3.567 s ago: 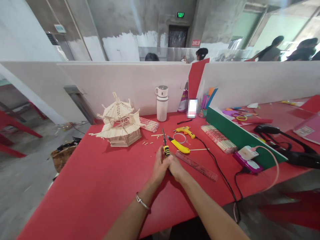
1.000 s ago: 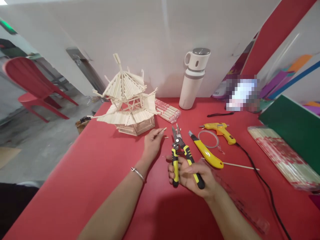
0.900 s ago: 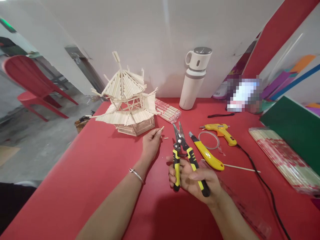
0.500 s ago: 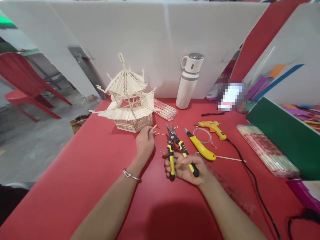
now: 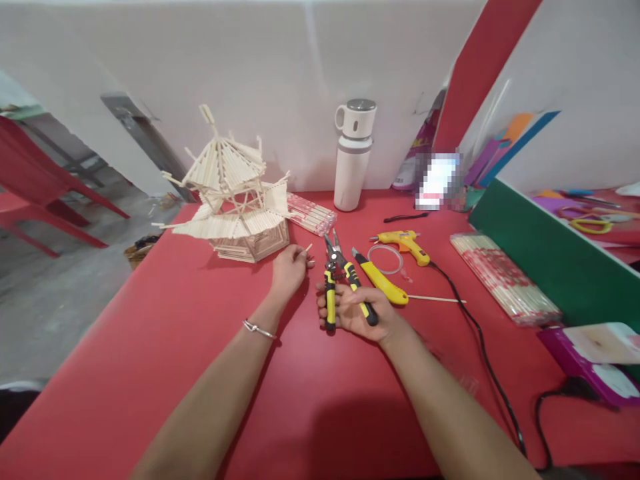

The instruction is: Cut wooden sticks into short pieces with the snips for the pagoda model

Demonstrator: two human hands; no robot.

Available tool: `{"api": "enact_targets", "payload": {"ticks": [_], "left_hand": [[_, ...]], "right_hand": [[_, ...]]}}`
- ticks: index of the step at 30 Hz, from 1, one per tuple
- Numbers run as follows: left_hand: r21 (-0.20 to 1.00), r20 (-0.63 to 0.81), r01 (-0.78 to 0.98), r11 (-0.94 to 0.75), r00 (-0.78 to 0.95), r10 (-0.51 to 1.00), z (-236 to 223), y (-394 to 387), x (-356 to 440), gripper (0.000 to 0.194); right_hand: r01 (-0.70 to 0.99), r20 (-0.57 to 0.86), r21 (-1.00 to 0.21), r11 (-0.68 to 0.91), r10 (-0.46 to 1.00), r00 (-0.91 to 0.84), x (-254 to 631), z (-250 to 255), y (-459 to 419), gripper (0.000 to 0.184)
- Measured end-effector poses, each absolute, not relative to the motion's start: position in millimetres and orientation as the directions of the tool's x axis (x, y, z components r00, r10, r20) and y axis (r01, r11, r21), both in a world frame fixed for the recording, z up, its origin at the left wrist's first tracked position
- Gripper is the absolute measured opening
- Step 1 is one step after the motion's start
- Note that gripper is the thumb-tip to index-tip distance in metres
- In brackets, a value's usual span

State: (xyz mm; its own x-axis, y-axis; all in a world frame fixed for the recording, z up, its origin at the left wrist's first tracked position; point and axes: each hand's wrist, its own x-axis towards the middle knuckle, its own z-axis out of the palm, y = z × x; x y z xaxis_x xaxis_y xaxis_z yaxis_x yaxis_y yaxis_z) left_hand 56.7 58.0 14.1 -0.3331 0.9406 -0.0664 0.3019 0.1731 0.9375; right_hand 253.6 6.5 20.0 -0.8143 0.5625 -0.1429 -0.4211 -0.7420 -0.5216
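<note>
My left hand [image 5: 290,272] rests on the red table with thumb and fingers pinched around a short wooden stick [image 5: 309,247]. A few tiny cut bits lie by its fingertips, partly hidden. Just behind and left of that hand stands a pagoda model [image 5: 227,223] built of pale sticks. My right hand [image 5: 364,312], palm up, is wrapped around the yellow-and-black handles of a pair of pliers [image 5: 330,300]. The handles are spread and the jaws point away from me, parted. Right of the pliers lies a yellow utility knife [image 5: 383,283].
A yellow glue gun [image 5: 405,245] with a black cord lies beyond the knife. Behind stand a white bottle [image 5: 353,173] and a blurred phone [image 5: 437,181]. Packs of sticks [image 5: 313,213] lie by the model and by the green board [image 5: 550,247]. A single stick [image 5: 437,299] lies behind the knife.
The view has turned right, so the table's things sit further left. My left hand has shifted right, away from the model, toward the small bits. The pliers stay spread in my right hand.
</note>
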Motion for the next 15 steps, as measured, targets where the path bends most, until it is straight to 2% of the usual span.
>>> {"api": "enact_targets", "payload": {"ticks": [4, 6, 9, 10, 12, 15], "left_hand": [[0.989, -0.087, 0.09, 0.117, -0.284, 0.955, 15.2, 65.7, 70.7, 0.014], [0.998, 0.002, 0.062, 0.019, -0.325, 0.946, 18.1, 58.7, 66.7, 0.015], [0.941, 0.244, 0.319, -0.116, -0.401, 0.883, 22.2, 38.3, 49.5, 0.013], [0.926, 0.267, 0.359, -0.118, -0.401, 0.876, 22.9, 31.5, 43.2, 0.014], [0.934, 0.24, 0.348, -0.082, -0.44, 0.866, 23.0, 21.2, 33.7, 0.016], [0.98, 0.114, 0.201, -0.013, -0.5, 0.858, 21.6, 16.1, 30.2, 0.023]], "right_hand": [[-0.41, -0.16, -0.59, -0.696, 0.599, -0.785, 274.7, 19.9, 24.0, 0.047], [-0.433, -0.163, -0.64, -0.634, 0.663, -0.73, 286.3, 22.0, 31.3, 0.05], [-0.437, -0.172, -0.698, -0.568, 0.724, -0.668, 295.2, 26.8, 32.1, 0.055], [-0.428, -0.175, -0.715, -0.554, 0.734, -0.657, 295.3, 28.5, 29.6, 0.056], [-0.385, -0.192, -0.748, -0.54, 0.732, -0.653, 292.2, 31.9, 21.9, 0.054], [-0.273, -0.247, -0.786, -0.556, 0.685, -0.686, 282.9, 37.1, 8.7, 0.048]]}}
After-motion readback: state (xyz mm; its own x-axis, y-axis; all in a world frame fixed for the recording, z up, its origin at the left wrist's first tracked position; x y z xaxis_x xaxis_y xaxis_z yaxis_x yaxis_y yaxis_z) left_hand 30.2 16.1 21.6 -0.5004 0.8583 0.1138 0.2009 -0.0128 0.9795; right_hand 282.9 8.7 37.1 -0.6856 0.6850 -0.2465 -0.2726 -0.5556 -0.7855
